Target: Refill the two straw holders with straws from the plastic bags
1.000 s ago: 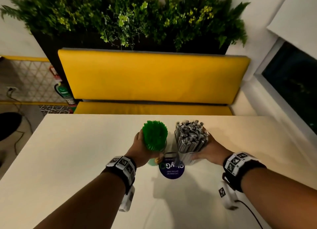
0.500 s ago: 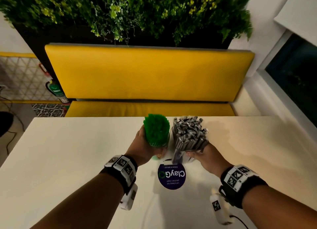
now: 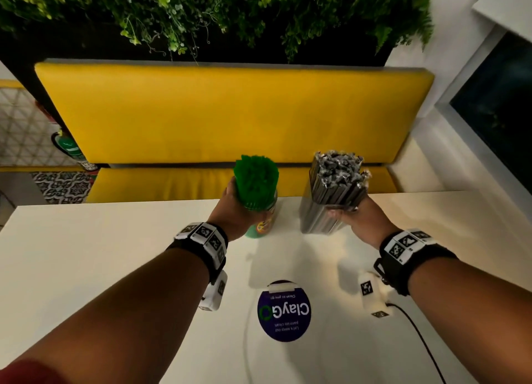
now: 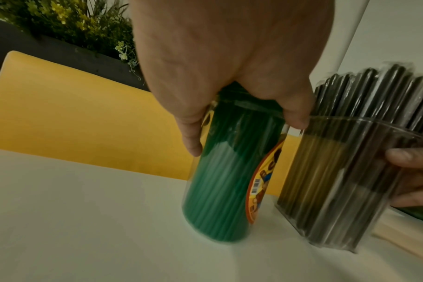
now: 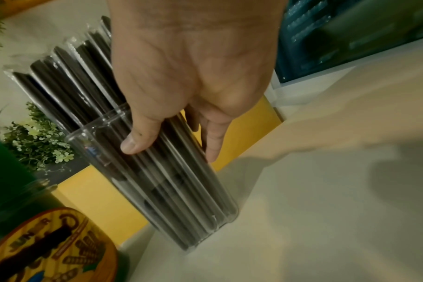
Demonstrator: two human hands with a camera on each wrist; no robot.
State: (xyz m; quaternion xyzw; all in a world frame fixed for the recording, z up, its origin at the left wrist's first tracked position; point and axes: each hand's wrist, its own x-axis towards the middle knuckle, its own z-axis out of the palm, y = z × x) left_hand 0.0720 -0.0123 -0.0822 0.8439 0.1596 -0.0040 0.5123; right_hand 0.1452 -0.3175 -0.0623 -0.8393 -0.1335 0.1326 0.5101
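Your left hand (image 3: 230,211) is wrapped around the round clear holder (image 4: 229,181) packed with green straws (image 3: 255,179), gripping it near the rim. Your right hand (image 3: 364,219) is clasped around the squarish clear holder (image 5: 162,171) full of wrapped dark straws (image 3: 336,173), thumb on the near wall and fingers behind. Both holders sit close to the far edge of the worktop (image 3: 86,268), near each other but apart, just short of the yellow bench (image 3: 230,116).

Both look full, so the risk now lies in the setting down, not the filling. In the wrist views both holders appear to lean, though the wide lens may exaggerate this. If you let go while a base is not flat, the tall, top-heavy load could tip the holder over the far edge onto the bench seat.

The dark straws stand well above their rim and fan outward; a jolt or a quick pull of your fingers could drag a few out in their slippery wrappers. The green ones are crammed tight, so squeezing near the rim could flex the thin wall.

Mind also the cable (image 3: 417,334) trailing from your right wrist.
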